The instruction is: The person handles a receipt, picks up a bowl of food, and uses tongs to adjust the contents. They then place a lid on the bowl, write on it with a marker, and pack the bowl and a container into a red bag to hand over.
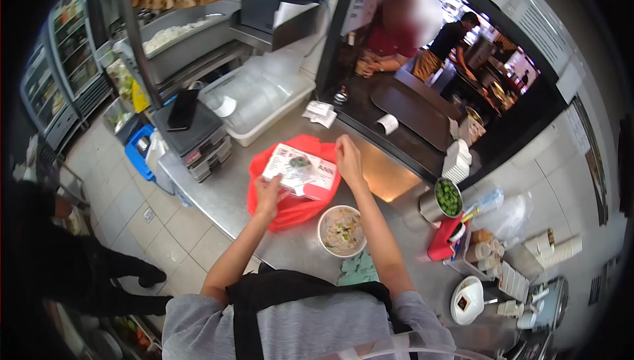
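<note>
A red plastic bag (262, 216) lies spread on the steel counter, with a white printed takeaway box (316, 174) in its opening. My left hand (267, 196) is closed at the near left corner of the box, fingertips on its edge. Something clear beside those fingers is too blurred to make out. At the bag's right edge, my right hand (348, 158) is closed in a pinch on the red plastic; its fingertips are partly hidden. A round paper bowl of food (341, 230) stands just in front of the bag, by my right forearm.
A white tub of clear plastic lids (244, 133) and a phone (183, 110) are at left. Receipts (320, 113) lie beyond the bag. Chopped greens in a metal pot (441, 199) and a green cloth (358, 268) are at right. A person (391, 43) stands behind the hatch.
</note>
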`<state>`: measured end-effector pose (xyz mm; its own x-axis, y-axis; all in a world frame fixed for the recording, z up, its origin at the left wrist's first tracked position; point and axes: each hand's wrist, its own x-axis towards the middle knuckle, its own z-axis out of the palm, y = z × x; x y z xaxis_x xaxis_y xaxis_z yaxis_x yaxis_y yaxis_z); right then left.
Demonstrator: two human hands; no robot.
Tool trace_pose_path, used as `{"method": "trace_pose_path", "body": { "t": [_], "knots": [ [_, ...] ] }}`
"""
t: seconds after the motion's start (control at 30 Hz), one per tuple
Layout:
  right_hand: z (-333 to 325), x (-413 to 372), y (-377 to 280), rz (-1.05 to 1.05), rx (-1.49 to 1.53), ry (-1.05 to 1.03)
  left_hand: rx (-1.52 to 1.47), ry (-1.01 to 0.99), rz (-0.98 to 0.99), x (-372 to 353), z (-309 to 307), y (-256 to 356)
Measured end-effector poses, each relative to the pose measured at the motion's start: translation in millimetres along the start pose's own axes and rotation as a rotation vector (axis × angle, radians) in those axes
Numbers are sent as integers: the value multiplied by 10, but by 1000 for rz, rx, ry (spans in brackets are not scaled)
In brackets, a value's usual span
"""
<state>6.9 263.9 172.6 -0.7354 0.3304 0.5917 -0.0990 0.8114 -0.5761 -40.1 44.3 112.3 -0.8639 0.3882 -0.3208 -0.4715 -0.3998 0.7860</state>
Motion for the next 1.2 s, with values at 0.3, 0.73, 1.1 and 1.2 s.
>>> {"method": "trace_pose_path", "body": {
  "t": [0.3,0.73,1.1,1.2],
  "knots": [
    [-18,-46,205,8,-19,-108,11,-100,65,-56,-153,210],
    [-677,-423,-287,742,842,-308,186,-283,65,-310,213,888],
    [-1486,-968,-129,842,1092,277,7,-674,-165,-270,1339,322],
    [-1509,-1163,241,800,1110,369,248,-643,-89,-392,1385,264]
  ]
}}
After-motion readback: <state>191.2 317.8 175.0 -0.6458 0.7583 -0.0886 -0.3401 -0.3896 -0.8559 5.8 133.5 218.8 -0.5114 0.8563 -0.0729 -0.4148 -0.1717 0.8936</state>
